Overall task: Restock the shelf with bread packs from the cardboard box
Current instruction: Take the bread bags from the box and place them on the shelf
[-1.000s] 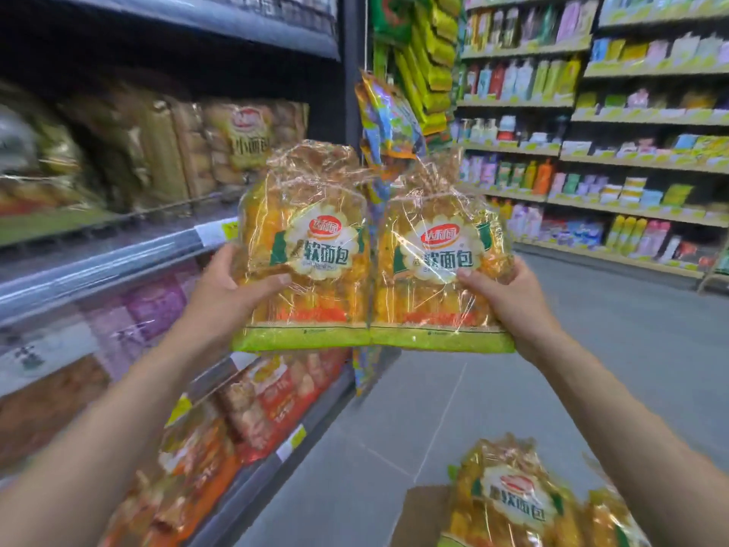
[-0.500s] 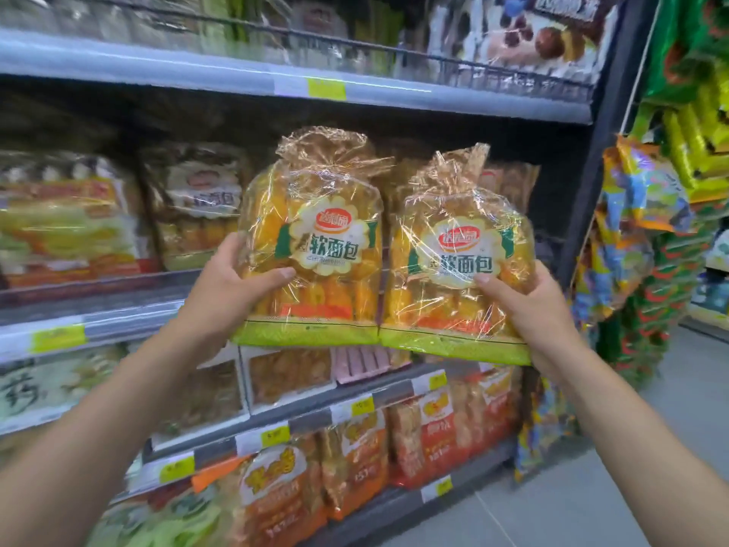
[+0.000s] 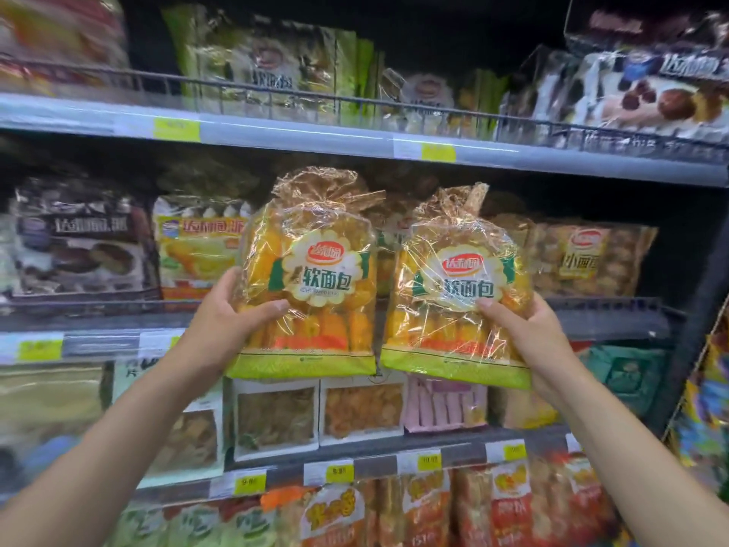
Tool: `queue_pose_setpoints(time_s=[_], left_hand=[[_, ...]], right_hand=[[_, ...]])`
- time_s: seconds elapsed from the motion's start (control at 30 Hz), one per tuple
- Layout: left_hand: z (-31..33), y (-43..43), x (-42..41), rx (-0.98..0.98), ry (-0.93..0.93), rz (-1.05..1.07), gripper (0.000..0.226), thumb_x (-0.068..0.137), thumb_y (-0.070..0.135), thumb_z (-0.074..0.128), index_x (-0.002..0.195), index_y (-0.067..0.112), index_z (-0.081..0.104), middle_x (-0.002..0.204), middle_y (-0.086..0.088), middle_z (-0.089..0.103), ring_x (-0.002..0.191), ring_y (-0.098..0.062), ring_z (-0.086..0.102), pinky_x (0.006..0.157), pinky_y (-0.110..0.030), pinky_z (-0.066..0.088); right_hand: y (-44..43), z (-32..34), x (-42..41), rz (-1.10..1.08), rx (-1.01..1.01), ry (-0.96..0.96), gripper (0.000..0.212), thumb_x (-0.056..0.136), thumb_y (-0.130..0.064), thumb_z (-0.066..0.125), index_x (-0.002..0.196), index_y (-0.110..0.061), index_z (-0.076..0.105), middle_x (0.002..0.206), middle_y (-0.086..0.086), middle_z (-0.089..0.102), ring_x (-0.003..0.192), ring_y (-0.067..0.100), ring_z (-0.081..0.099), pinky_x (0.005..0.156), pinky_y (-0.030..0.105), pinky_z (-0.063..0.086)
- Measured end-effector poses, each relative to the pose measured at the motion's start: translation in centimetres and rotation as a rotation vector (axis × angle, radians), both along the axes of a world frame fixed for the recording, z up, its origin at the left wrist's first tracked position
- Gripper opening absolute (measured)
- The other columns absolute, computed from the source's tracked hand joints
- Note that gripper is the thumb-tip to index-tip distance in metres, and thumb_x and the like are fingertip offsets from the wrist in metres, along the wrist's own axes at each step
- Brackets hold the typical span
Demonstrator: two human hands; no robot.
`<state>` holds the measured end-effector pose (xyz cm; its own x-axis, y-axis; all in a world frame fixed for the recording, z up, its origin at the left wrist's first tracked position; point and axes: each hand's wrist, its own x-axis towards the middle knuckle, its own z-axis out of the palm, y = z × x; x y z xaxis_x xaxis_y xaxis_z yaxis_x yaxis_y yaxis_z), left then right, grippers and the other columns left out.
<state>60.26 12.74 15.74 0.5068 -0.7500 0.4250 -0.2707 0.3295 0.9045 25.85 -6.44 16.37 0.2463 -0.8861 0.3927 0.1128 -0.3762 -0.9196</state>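
I have two bread packs up in front of the middle shelf, one in each hand, held upright and side by side with their inner edges almost touching. The left bread pack sits in my left hand, thumb pressed across its front and the fingers wrapped behind its left edge. The right bread pack is in my right hand, thumb on the front near the label and fingers curled behind its right edge; it leans slightly to the left at the top. Both hands are closed firmly around their packs.

Each pack is a clear crinkled plastic bag, gathered and twisted at the top, holding golden-yellow bread pieces. A scalloped white label with a red oval logo and dark green characters sits at the centre of the front, and a lime-green band runs along the bottom edge.

Behind the packs, the middle shelf carries a yellow-fronted pack and a dark chocolate-coloured pack to the left, and a bag of small brown buns to the right. The upper shelf has a wire rail, with green-edged bread bags standing behind it. Below, clear trays of pastries sit in a row, with yellow price tags along the shelf edge beneath them
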Motion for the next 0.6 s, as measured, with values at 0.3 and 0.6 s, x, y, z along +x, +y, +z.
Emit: queue_pose_setpoints(time_s=[0.3, 0.6], left_hand=[[-2.5, 0.9, 0.8, -0.068, 0.062, 0.007, 0.075, 0.064, 0.049, 0.089, 0.131, 0.048, 0.055, 0.135, 0.014, 0.065, 0.126, -0.018, 0.061, 0.108, -0.053, 0.045], [-3.1, -0.3, 1.0, -0.079, 0.091, 0.007, 0.042, 0.085, 0.025, 0.081, 0.111, 0.047, 0.056, 0.115, 0.029, 0.063, 0.109, 0.011, 0.059, 0.098, -0.032, 0.047]], right_hand=[[-4.0, 3.0, 2.7, 0.037, 0.035, 0.056, 0.035, 0.081, -0.032, 0.083, 0.111, -0.024, 0.067, 0.108, 0.002, 0.078, 0.106, 0.028, 0.072, 0.102, 0.054, 0.051], [-8.2, 6.4, 6.4, 0.077, 0.027, 0.092, 0.037, 0.085, -0.032, 0.080, 0.117, -0.019, 0.065, 0.103, 0.002, 0.078, 0.088, 0.018, 0.077, 0.074, 0.033, 0.060]])
